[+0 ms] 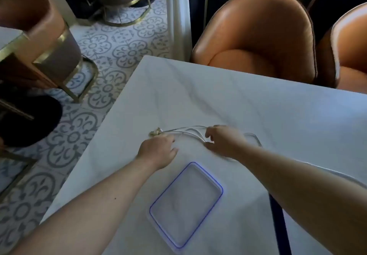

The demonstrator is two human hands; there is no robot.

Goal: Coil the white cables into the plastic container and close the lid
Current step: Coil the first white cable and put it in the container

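Several white cables (185, 132) lie in a bundle on the white marble table (218, 99), their plug ends (155, 132) pointing left. My left hand (158, 150) is curled over the bundle just right of the plugs. My right hand (224, 141) pinches the same cables between thumb and fingers further right. A flat clear lid with a blue seal (186, 205) lies on the table in front of me, between my forearms. The clear plastic container (255, 136) shows only as a rounded rim behind my right hand and forearm; the rest is hidden.
Two tan leather chairs (258, 42) stand at the table's far edge. The table's left edge (95, 141) drops to a patterned tile floor with another chair (39, 32). A dark blue strip (278, 225) runs under my right forearm.
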